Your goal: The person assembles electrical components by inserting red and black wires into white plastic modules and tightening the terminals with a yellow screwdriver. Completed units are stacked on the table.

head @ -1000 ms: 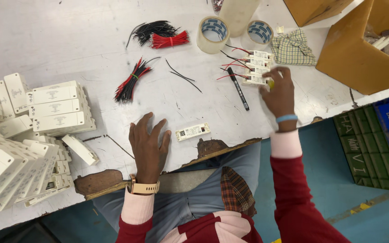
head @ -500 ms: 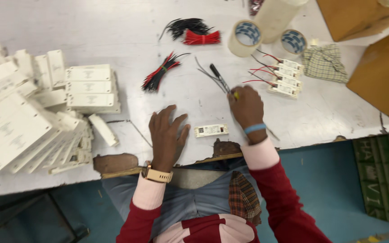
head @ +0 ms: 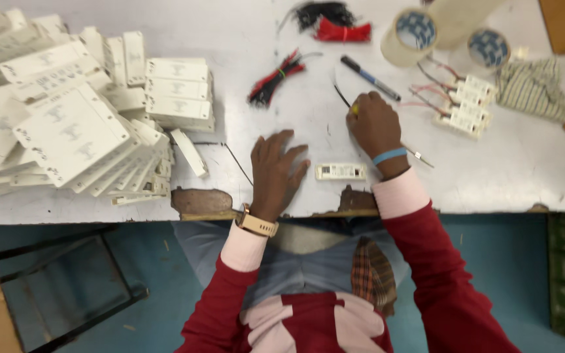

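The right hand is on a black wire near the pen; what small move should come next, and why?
Probably lift the black wire and bring it to the small white module. The right hand already pinches the wire's end, the module lies bare just below it, and the left hand rests flat beside the module, free to steady it.

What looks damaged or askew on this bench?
The table's front edge is chipped, its white surface broken away to brown beside the left hand. The white plastic housings lie in a slumped, fanned-out heap rather than squared stacks. Nothing looks spilled.
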